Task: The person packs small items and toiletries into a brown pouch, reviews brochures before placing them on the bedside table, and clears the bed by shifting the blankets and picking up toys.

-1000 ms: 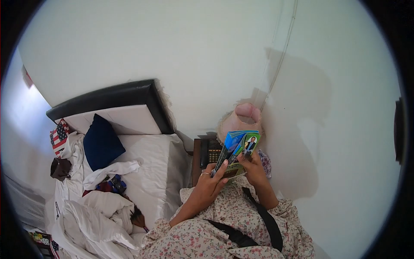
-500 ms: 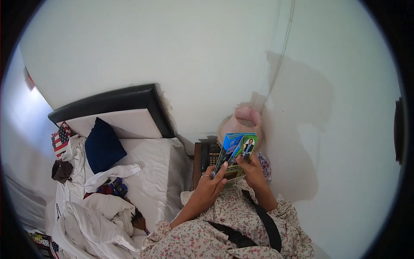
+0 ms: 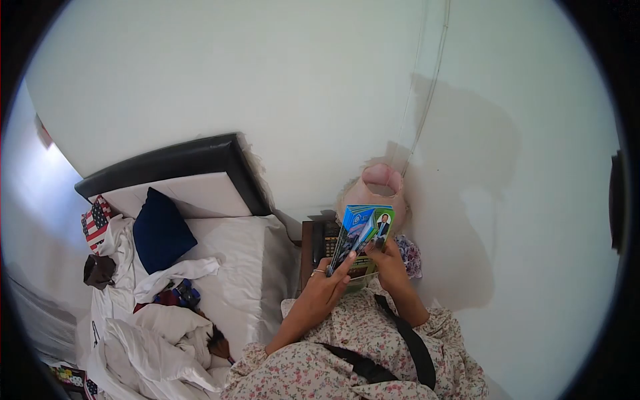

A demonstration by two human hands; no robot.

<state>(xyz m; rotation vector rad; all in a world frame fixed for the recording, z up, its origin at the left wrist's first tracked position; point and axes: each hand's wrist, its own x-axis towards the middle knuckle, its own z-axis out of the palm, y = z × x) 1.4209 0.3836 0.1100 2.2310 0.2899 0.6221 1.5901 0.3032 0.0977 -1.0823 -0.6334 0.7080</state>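
Held up in front of my chest are glossy blue and green booklets (image 3: 359,225), fanned a little at the top. A small picture of a person in a suit shows on the green one at the right. My left hand (image 3: 327,285), with a ring on one finger, is closed round their lower left edge. At the lower right, my right hand (image 3: 392,264) pinches them with the thumb on the front. The fingers behind the booklets are hidden, and the print is too small to read.
Behind the booklets stand a pink lampshade (image 3: 353,195) and a dark telephone (image 3: 323,239) on a brown nightstand (image 3: 307,250). A patterned cloth bundle (image 3: 410,257) lies right of them. The bed (image 3: 233,247) at left bears a navy pillow (image 3: 162,233), rumpled white bedding (image 3: 147,340) and a brush (image 3: 219,345).
The view has shifted slightly. Both hands keep their hold on the booklets, whose fanned edges have moved a little, with the right thumb slightly lower.
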